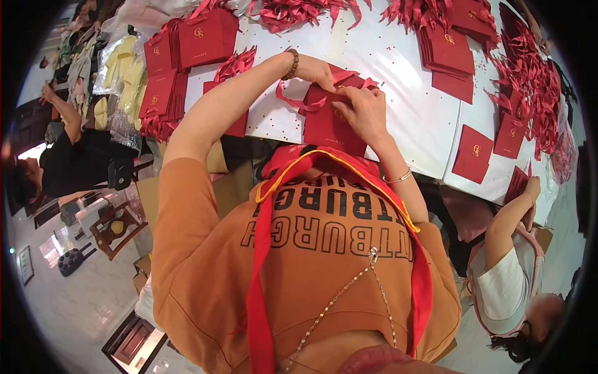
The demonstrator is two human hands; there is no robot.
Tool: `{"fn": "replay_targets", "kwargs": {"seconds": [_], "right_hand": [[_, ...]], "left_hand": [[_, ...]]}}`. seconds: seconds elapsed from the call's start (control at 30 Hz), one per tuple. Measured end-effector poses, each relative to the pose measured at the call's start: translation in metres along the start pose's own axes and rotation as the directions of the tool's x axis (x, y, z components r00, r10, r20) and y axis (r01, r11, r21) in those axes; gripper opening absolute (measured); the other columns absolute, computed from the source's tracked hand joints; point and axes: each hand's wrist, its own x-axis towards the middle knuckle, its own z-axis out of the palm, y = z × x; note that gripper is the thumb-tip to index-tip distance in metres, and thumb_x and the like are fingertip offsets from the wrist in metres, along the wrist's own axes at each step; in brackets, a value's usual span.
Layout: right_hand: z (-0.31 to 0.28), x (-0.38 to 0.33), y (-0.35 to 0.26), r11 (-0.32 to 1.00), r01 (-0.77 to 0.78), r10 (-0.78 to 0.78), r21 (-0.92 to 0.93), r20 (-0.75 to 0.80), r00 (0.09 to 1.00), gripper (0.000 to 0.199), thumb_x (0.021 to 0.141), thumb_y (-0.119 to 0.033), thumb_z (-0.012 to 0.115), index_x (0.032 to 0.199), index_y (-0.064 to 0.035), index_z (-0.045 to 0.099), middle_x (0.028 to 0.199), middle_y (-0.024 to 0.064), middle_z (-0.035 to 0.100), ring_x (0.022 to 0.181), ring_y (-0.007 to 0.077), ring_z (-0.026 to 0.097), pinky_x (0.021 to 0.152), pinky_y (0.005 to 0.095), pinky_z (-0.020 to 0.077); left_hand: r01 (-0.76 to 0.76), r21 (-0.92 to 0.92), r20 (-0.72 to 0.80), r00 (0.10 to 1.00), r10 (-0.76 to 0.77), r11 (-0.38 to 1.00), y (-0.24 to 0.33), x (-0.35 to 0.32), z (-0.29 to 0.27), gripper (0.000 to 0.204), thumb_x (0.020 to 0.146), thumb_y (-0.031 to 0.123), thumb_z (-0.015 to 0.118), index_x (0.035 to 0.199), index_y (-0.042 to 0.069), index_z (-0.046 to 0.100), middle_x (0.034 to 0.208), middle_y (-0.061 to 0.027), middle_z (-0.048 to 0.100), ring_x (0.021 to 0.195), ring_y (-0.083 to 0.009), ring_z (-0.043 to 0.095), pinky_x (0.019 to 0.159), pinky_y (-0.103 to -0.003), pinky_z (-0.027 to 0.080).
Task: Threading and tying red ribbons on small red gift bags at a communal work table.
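Note:
A flat red paper bag (336,129) lies on the white table in front of me, its body reaching the near edge. A red ribbon (291,100) loops out from its upper left side, and more ribbon bunches at its top. My left hand (314,70) comes in from the left, fingers pinched on the ribbon at the bag's top edge. Close beside it, my right hand (366,112) is closed too, thumb and index finger gripping ribbon at the upper right of the bag. The fingertips hide part of the ribbon.
Stacked red bags (208,38) stand at the left, and more bag stacks (445,53) at the far right. Ribbon heaps (299,14) lie along the back. Small red dots speckle the white table (414,124). A person (507,274) works at the right, another (81,149) at the left.

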Motion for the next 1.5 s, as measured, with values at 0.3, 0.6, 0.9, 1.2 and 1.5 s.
{"fn": "replay_targets", "kwargs": {"seconds": [0.3,0.6,0.9,1.2,1.5], "right_hand": [[0.005,0.003,0.008,1.0,-0.006,0.006,0.007,0.081,0.997,0.02,0.076,-0.022,0.066,0.095,-0.0153,0.065,0.073,0.0022,0.062,0.073,0.0181,0.055,0.077,0.0351,0.0313],[-0.004,0.014,0.003,0.989,-0.146,0.135,0.016,0.284,0.949,0.018,0.078,-0.023,0.063,0.095,-0.0171,0.067,0.078,0.0036,0.065,0.074,0.0198,0.057,0.076,0.0352,0.0307],[0.008,0.015,0.008,0.973,-0.188,0.138,0.13,0.32,0.937,0.02,0.08,-0.028,0.06,0.096,-0.0158,0.067,0.081,0.0037,0.066,0.075,0.0215,0.059,0.074,0.0365,0.0322],[0.022,0.003,0.027,0.916,-0.401,0.387,0.011,0.24,0.89,0.029,0.081,-0.035,0.06,0.101,-0.0141,0.065,0.078,0.0073,0.067,0.076,0.0251,0.062,0.073,0.0376,0.0373],[0.038,-0.004,0.019,0.892,-0.444,0.433,0.085,0.12,0.893,0.034,0.079,-0.035,0.063,0.103,-0.0107,0.063,0.082,0.0101,0.067,0.081,0.026,0.063,0.077,0.0356,0.042]], "left_hand": [[0.008,0.16,-0.262,0.965,0.035,0.987,-0.019,0.02,0.015,0.027,0.078,0.024,0.065,0.07,-0.001,0.059,0.067,-0.0045,0.055,0.063,-0.0124,0.047,0.059,-0.029,0.04],[0.273,0.579,-0.581,0.799,0.154,0.769,0.009,0.005,0.047,0.018,0.076,0.027,0.058,0.079,0.013,0.068,0.114,-0.0023,0.056,0.107,-0.0262,0.046,0.083,-0.048,0.035],[0.059,0.138,-0.708,0.704,0.057,0.989,-0.041,0.011,-0.006,0.026,0.079,0.032,0.055,0.086,0.01,0.068,0.098,-0.0087,0.062,0.099,-0.025,0.052,0.082,-0.038,0.041],[0.582,0.162,-0.843,0.502,-0.195,0.797,-0.083,-0.027,-0.005,0.058,0.087,0.053,0.039,0.092,0.001,0.064,0.092,-0.0202,0.064,0.089,-0.0344,0.062,0.078,-0.044,0.046],[0.338,0.269,-0.82,0.571,0.031,0.902,-0.111,-0.021,0.018,0.03,0.081,0.032,0.057,0.087,0.002,0.059,0.074,-0.015,0.064,0.071,-0.0296,0.062,0.066,-0.04,0.048]]}}
